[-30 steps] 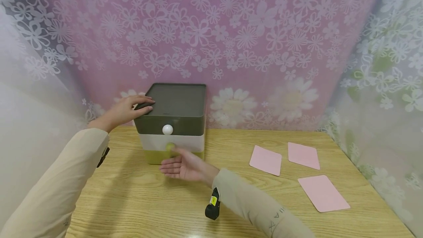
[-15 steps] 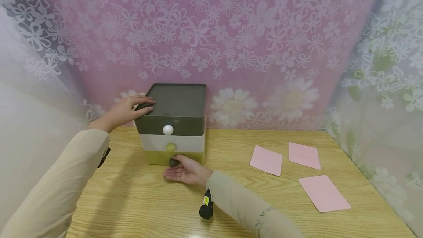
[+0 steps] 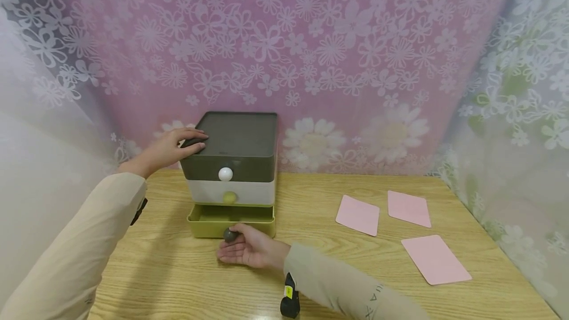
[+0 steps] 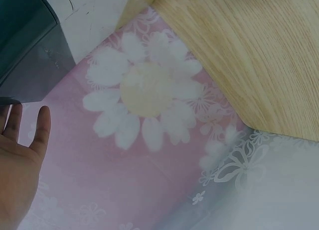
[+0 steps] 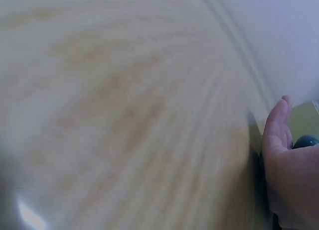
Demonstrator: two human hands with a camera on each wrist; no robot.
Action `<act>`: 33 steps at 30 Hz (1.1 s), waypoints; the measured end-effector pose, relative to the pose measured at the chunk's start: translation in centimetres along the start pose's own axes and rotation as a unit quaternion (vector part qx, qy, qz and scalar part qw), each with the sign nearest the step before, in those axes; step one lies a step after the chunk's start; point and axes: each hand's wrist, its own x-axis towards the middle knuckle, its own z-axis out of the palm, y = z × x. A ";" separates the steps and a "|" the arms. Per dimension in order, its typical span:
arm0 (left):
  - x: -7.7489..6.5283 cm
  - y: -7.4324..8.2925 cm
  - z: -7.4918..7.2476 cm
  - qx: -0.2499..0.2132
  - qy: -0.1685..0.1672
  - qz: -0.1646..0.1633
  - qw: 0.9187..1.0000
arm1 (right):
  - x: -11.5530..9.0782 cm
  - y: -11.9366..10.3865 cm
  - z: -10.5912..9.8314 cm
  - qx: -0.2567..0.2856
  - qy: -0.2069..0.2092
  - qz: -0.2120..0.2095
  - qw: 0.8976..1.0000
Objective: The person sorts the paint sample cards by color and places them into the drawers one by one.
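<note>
A small three-tier drawer unit (image 3: 237, 135) stands on the table, with a dark grey top tier, a white middle and a green bottom. My left hand (image 3: 166, 151) rests on the left edge of its top, fingers fairly straight; the left wrist view shows those fingers (image 4: 42, 128) at the unit's dark edge. The green bottom drawer (image 3: 209, 229) is pulled partway out, and the part of its inside that shows holds nothing. My right hand (image 3: 253, 247) pinches that drawer's dark round knob (image 3: 229, 234) between thumb and fingers. In the right wrist view the knob (image 5: 306, 141) is partly hidden behind the hand.
Three pink cards (image 3: 357, 215) lie on the right side of the wood-grain table (image 3: 320, 265). A pink flowered curtain (image 3: 311, 63) hangs close behind the drawer unit. A white knob (image 3: 225, 174) and a green knob (image 3: 229, 197) stick out from the upper drawers.
My right hand has taken hold of the bottom drawer's knob and drawn the drawer toward me, partly open. My left hand has stayed on the unit's top.
</note>
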 end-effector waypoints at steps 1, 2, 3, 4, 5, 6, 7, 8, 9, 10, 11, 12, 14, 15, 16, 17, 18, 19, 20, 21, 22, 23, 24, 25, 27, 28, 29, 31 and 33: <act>0.0 0.0 0.0 -0.001 0.001 0.001 1.000 | -0.4 0.3 0.1 -0.002 -0.003 0.003 1.000; 0.0 0.0 0.0 -0.001 0.001 0.002 1.000 | -0.8 0.5 0.3 -0.006 -0.005 0.006 1.000; 0.0 0.0 0.0 -0.001 0.001 0.003 1.000 | -1.2 0.8 0.5 -0.009 -0.007 0.008 1.000; 0.0 -0.1 0.0 0.000 0.001 0.003 1.000 | -1.5 1.0 0.6 -0.012 -0.009 0.009 1.000; 0.0 -0.1 0.0 0.000 0.002 0.004 1.000 | -1.8 1.3 0.8 -0.015 -0.010 0.010 1.000; 0.0 -0.1 0.0 0.000 0.002 0.004 1.000 | -2.0 1.5 0.9 -0.018 -0.011 0.010 1.000; 0.0 -0.1 0.0 0.000 0.003 0.004 1.000 | -2.3 1.7 1.1 -0.019 -0.011 0.012 1.000; 0.0 -0.1 0.0 0.001 0.003 0.005 1.000 | -2.5 1.8 1.2 -0.019 -0.011 0.013 1.000; 0.0 -0.1 0.0 -0.001 0.005 0.004 1.000 | -2.6 2.0 1.3 -0.018 -0.012 0.013 1.000; 0.0 -0.1 0.0 -0.002 0.007 0.004 1.000 | -2.8 2.1 1.4 -0.016 -0.012 0.015 1.000; 0.0 -0.1 0.0 -0.004 0.008 0.004 1.000 | -2.9 2.2 1.4 -0.015 -0.012 0.018 1.000; 0.0 -0.1 0.0 -0.004 0.008 0.005 1.000 | -2.9 2.3 1.4 -0.013 -0.012 0.019 1.000; 0.0 -0.1 0.0 -0.005 0.008 0.007 1.000 | -3.0 2.4 1.4 -0.012 -0.014 0.021 1.000; 0.0 -0.1 0.0 -0.005 0.008 0.007 1.000 | -3.0 2.4 1.4 -0.013 -0.015 0.022 1.000; 0.0 -0.1 0.0 -0.004 0.008 0.007 1.000 | -3.1 2.4 1.4 -0.016 -0.018 0.023 0.999; 0.0 -0.1 0.0 -0.003 0.007 0.007 1.000 | -3.1 2.4 1.3 -0.020 -0.022 0.025 0.999; 0.0 -0.1 0.0 -0.003 0.007 0.006 1.000 | -3.2 2.4 1.3 -0.023 -0.026 0.028 0.999; 0.0 -0.1 0.0 -0.003 0.007 0.005 1.000 | -3.4 2.3 1.3 -0.026 -0.031 0.031 0.999; 0.0 -0.1 0.0 -0.003 0.006 0.005 1.000 | -3.6 2.2 1.2 -0.028 -0.036 0.034 0.998; 0.0 -0.1 0.0 -0.004 0.005 0.004 1.000 | -3.8 2.1 1.2 -0.030 -0.042 0.039 0.998; 0.1 -0.1 0.0 -0.006 0.006 0.004 1.000 | -4.1 1.9 1.1 -0.032 -0.047 0.045 0.997; 0.1 -0.1 0.0 -0.008 0.005 0.004 1.000 | -4.4 1.6 1.1 -0.034 -0.052 0.050 0.997; 0.1 0.0 0.0 -0.008 0.003 0.004 1.000 | -4.7 1.3 1.1 -0.039 -0.058 0.053 0.996; 0.1 0.0 0.0 -0.007 0.001 0.005 1.000 | -5.0 0.9 1.0 -0.046 -0.064 0.052 0.996; 0.0 0.0 0.0 -0.006 0.002 0.005 1.000 | -5.6 0.1 0.8 -0.063 -0.077 0.044 0.994; 0.0 0.0 0.0 -0.005 0.004 0.004 1.000 | -6.0 -0.5 0.7 -0.073 -0.084 0.037 0.993; 0.0 0.0 0.0 -0.004 0.005 0.004 1.000 | -6.3 -1.0 0.6 -0.084 -0.089 0.027 0.992; 0.0 -0.1 0.0 -0.002 0.006 0.005 1.000 | -6.9 -2.2 0.2 -0.101 -0.094 0.007 0.990; 0.0 -0.1 0.1 -0.004 0.008 0.006 1.000 | -7.5 -3.5 -0.4 -0.116 -0.088 -0.016 0.989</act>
